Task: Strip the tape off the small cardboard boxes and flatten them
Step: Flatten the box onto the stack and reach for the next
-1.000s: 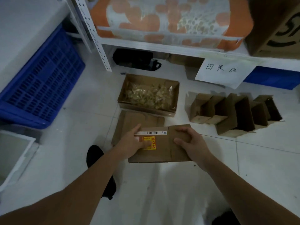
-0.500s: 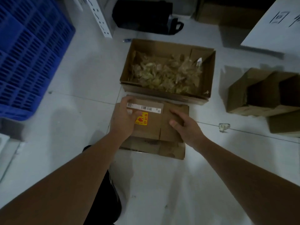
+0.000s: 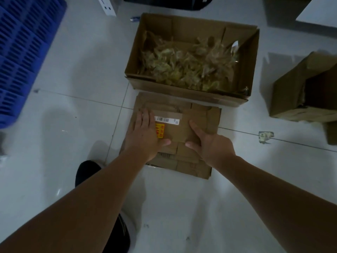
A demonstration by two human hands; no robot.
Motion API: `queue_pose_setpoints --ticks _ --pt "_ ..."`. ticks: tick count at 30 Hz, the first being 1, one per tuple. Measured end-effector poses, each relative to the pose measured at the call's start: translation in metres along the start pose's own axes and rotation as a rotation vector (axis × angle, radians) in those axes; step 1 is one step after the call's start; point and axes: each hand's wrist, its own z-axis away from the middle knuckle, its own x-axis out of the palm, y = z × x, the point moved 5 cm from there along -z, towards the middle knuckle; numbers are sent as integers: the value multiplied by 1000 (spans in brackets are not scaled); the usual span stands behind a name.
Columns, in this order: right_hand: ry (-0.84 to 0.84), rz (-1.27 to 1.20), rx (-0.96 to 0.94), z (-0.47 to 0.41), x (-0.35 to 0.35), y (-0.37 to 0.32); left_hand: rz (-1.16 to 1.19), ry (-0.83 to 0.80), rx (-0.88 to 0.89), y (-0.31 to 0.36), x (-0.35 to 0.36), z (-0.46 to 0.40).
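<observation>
Head view shows me both arms reaching down, left hand (image 3: 145, 136) and right hand (image 3: 212, 146) apart with fingers straight, pressing one flattened box (image 3: 175, 128) onto a floor stack (image 3: 193, 168), just before one open carton (image 3: 191, 57) of tape scraps (image 3: 186, 68).

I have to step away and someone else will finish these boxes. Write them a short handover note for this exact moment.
Left hand: flat, fingers straight, pressing the flattened box with the barcode label onto the pile of flattened cardboard.
Right hand: open, fingers resting on the same box's right part.
Open carton behind the pile holds crumpled tape scraps.
Done: this box is flat and on the pile.
Left: at least one unflattened box stands to the right; strip its tape and flatten it.
</observation>
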Motion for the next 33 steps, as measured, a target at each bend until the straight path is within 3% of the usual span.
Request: queue_pose_setpoints --ticks 10,19,25,33 --pt "-74 -119 45 -16 -3 -2 26 -120 -77 14 -9 -3" --pt "-90 -113 80 -14 -10 -4 -15 -79 -88 14 -7 -8" --pt "-8 -103 -29 19 -19 3 -130 147 92 35 -37 19" --pt "32 -177 -73 81 -63 55 -62 82 168 82 -85 68"
